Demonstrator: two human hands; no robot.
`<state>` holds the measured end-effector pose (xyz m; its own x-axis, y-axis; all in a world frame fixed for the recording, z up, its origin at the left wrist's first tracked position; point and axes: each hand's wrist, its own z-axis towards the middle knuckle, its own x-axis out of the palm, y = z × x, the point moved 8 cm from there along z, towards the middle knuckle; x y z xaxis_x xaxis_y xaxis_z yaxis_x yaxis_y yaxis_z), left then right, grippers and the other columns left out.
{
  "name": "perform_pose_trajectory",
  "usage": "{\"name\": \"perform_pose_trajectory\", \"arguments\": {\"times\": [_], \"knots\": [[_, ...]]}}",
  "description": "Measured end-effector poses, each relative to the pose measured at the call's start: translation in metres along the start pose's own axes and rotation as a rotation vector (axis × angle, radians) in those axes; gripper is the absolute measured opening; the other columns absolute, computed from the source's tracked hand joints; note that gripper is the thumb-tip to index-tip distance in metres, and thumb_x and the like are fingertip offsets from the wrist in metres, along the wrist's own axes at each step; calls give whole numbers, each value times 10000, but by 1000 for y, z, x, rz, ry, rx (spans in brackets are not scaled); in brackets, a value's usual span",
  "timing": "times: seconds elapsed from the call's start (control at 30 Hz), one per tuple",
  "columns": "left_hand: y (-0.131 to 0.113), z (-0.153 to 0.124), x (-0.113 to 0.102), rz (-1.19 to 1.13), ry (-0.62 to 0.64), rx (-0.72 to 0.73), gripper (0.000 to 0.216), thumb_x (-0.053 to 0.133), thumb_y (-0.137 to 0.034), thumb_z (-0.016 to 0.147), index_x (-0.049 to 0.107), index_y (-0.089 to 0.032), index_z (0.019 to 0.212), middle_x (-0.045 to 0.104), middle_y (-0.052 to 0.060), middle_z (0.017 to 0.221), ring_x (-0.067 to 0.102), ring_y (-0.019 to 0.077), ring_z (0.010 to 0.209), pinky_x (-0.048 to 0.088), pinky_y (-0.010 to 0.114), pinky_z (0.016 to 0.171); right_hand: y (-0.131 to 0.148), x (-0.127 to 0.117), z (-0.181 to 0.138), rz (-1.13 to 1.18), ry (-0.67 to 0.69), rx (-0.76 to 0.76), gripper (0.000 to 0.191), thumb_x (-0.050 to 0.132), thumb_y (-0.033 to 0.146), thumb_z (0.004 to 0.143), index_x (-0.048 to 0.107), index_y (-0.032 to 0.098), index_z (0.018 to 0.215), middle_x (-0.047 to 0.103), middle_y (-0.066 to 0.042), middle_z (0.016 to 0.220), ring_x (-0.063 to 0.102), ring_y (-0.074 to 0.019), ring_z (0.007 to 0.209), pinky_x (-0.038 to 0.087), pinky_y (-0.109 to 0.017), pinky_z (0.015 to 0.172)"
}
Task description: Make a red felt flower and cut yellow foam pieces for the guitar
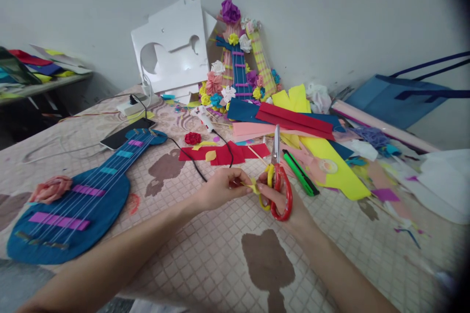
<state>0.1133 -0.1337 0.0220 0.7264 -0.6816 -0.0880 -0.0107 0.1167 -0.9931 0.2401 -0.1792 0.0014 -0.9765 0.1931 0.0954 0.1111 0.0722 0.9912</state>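
My left hand (224, 189) is closed in a pinch on a small yellow paper piece (253, 186). Touching the same piece are the thumb and finger of my right hand (281, 201), which also carries a pair of scissors (275, 149). The blades point up and away from me and look closed; one handle loop is red, the other yellow. Just right of the scissors lies a green box cutter (300, 173). A blue felt-like guitar (79, 195) with pink and teal bars, white strings and a pink paper flower (53, 189) rests to my left.
Ahead lie red paper strips (238, 153), a red paper flower (193, 138), a glue gun (202, 118) with a black cord, and a phone (125, 134). Coloured sheets (332, 161) and scraps cover the right. Decorated guitars (240, 71) and white foam board (171, 49) lean on the wall.
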Motion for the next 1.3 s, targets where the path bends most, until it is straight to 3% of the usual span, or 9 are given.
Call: {"name": "perform_pose_trajectory", "arguments": {"times": [0.23, 0.47, 0.73, 1.3], "knots": [[17, -2, 2, -204, -52, -156, 306, 758, -378, 681, 616, -123, 774, 634, 28, 724, 557, 97, 639, 410, 222, 588, 0, 3, -2, -40, 10, 7, 282, 709, 349, 688, 512, 214, 838, 555, 62, 666, 446, -60, 408, 359, -203, 375], [16, -6, 2, -251, -102, -216, 328, 772, -382, 664, 609, -132, 801, 606, 0, 653, 549, 81, 577, 389, 199, 531, 4, 6, -4, -88, 10, 7, 288, 712, 357, 675, 510, 212, 821, 530, 72, 640, 437, -61, 403, 358, -210, 378], [19, -4, 3, -365, -121, -212, 377, 799, -292, 636, 567, -131, 885, 625, -8, 699, 583, 75, 591, 456, 215, 578, 0, 2, -3, -112, 1, -23, 235, 679, 358, 743, 529, 209, 847, 533, 67, 623, 440, -60, 403, 347, -200, 375], [17, -6, 6, -349, -118, -231, 307, 756, -185, 665, 569, -125, 902, 624, -5, 717, 591, 81, 618, 460, 223, 610, 5, -1, -3, -111, -6, -91, 248, 690, 376, 772, 531, 218, 880, 542, 48, 712, 467, -64, 468, 382, -211, 420]]}}
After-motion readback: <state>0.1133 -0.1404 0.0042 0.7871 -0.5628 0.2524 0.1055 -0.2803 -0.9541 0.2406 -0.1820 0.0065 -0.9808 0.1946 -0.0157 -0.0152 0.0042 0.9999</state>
